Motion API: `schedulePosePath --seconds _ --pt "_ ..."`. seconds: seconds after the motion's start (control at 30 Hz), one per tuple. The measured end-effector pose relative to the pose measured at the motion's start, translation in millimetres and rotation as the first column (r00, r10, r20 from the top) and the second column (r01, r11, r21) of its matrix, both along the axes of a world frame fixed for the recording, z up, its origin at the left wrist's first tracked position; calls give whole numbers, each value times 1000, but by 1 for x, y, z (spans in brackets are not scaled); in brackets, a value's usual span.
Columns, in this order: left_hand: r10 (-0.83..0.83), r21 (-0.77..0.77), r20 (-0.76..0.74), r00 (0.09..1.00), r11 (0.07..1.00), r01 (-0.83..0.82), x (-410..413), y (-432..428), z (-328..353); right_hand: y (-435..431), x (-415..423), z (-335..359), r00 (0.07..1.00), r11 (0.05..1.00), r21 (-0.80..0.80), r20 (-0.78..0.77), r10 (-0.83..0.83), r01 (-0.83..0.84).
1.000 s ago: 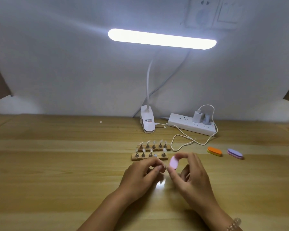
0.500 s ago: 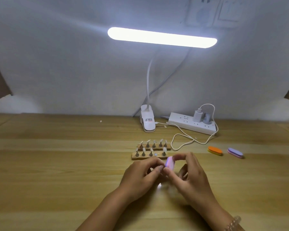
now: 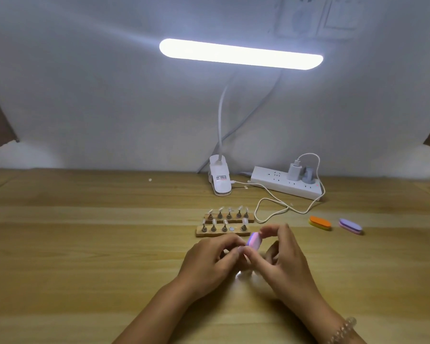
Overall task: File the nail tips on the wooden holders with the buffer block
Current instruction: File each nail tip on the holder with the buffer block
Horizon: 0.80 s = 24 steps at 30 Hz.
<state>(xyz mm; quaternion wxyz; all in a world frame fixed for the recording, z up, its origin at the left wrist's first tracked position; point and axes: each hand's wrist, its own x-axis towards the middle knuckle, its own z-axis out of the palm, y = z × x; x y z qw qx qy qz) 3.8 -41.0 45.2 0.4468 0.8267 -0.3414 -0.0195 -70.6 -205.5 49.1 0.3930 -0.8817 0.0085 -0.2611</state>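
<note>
Head view: the right hand (image 3: 288, 264) holds the pink-and-purple buffer block (image 3: 254, 241) on edge over the table (image 3: 85, 244), with its grip closed on the block between thumb and forefinger. The left hand (image 3: 209, 261) sits at 9 o'clock of the block, its fingers curled and their tips meeting the block's lower end. Whether this grip pinches anything cannot be told, because the fingertips hide it. The near wooden holder (image 3: 209, 234) and the far wooden holder (image 3: 233, 218) lie side by side at 12 o'clock of the hands. Each carries a row of nail tips (image 3: 245, 221) on metal pegs. An orange buffer (image 3: 320, 222) and a purple buffer (image 3: 350, 226) lie at 3 o'clock of the holders. A lamp clip (image 3: 220, 180) stands at 12 o'clock and a power strip (image 3: 286, 186) at 1 o'clock, both by the wall.
</note>
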Motion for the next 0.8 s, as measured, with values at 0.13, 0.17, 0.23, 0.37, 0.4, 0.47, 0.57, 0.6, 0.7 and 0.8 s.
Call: schedulePosePath --seconds 0.13,0.17,0.23,0.37,0.4,0.47,0.57,0.6,0.7,0.8 --pt "-20 -46 -23 1000 999 19 -1 1 -1 7 -6 1 994 987 -146 68 83 -73" --pt "-17 -62 -33 999 998 15 -1 1 -1 8 -8 2 991 981 -168 71 113 -100" --pt "-1 -78 -51 999 997 -3 0 0 -1 6 -8 3 989 980 -161 71 131 -118" --pt "3 -68 -53 999 998 -6 0 0 -1 7 -7 6 992 977 -205 99 83 -61" --pt "-3 -64 -60 998 998 0 0 0 0 5 -5 6 993 986 -166 104 49 -31" --pt "-14 -63 -75 997 998 9 0 1 0 1 -3 6 995 995 -99 98 -9 19" --pt "-2 -66 -66 998 998 -3 0 1 0 4 -9 5 994 981 -190 94 59 -41" --pt "2 -63 -61 998 998 -6 0 1 1 5 -9 6 995 982 -184 85 61 -45" --pt "2 -48 -68 998 999 -5 0 1 1 0 -4 5 996 995 -86 81 -33 40" --pt "8 -36 -54 999 999 -9 -1 1 1 6 -8 7 995 982 -189 95 39 -21"
